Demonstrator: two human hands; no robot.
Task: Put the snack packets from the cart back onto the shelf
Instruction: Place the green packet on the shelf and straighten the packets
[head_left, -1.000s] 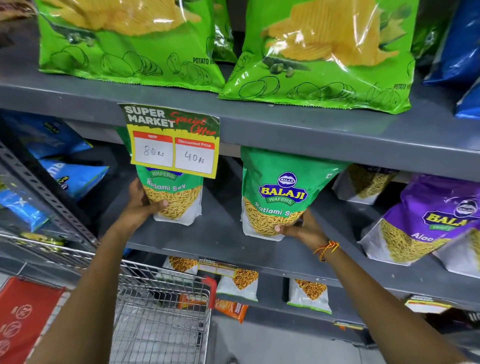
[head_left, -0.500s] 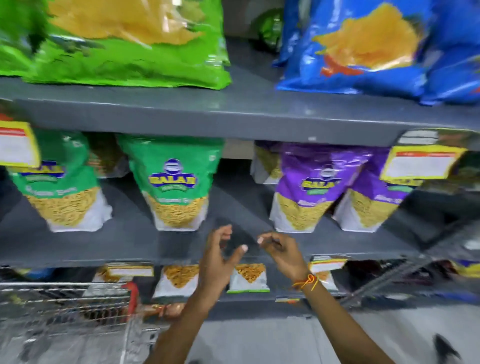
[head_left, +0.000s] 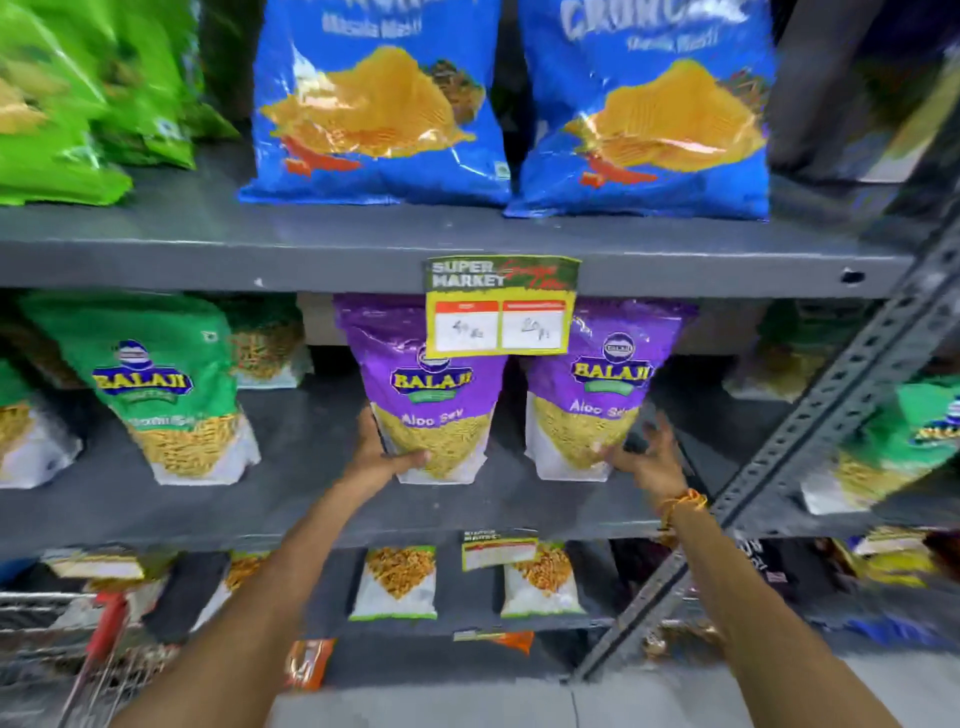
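Note:
Two purple Aloo Sev packets stand upright side by side on the grey middle shelf (head_left: 291, 499). My left hand (head_left: 376, 457) grips the lower left corner of the left purple packet (head_left: 431, 395). My right hand (head_left: 647, 460) rests against the lower right corner of the right purple packet (head_left: 592, 400), thumb on its front and fingers spread behind. A green Ratlami Sev packet (head_left: 166, 384) stands further left on the same shelf. The wire cart (head_left: 78, 654) with its red handle shows at the bottom left; its contents are too blurred to tell.
Blue chip bags (head_left: 379, 104) and green chip bags (head_left: 78, 104) fill the top shelf. A yellow price tag (head_left: 501, 306) hangs over the purple packets. Small packets (head_left: 397, 582) line the lower shelf. A perforated grey upright (head_left: 810, 421) slants across the right side.
The view has swung right from the green packets to the purple ones. Both hands, free in the air half a second ago, now sit on the two purple packets.

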